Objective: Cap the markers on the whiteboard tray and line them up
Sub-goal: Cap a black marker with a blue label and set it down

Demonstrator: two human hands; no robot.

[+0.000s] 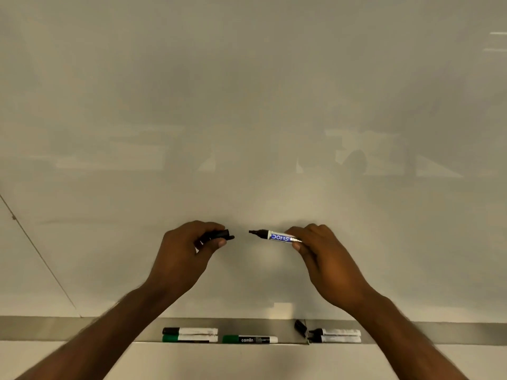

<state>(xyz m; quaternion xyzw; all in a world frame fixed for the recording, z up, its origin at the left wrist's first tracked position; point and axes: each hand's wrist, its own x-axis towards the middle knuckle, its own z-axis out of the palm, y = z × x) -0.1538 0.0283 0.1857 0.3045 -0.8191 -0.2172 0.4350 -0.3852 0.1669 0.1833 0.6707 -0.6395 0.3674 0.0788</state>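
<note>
Two hands held up before the whiteboard (247, 105), a cap in one and a bare marker in the other.

Left hand (183, 253) pinches a black cap (219, 235), its open end toward 3 o'clock; right hand (326, 259) grips an uncapped marker (277, 236), tip toward 9 o'clock, apart from the cap. At 6 o'clock, on the tray (82, 329): a black-capped marker (189, 331) touching a green one (189, 338), another green marker (249, 339) just beside them, a loose cap (300, 328), and two uncapped markers (336, 335) at 5 o'clock.
</note>
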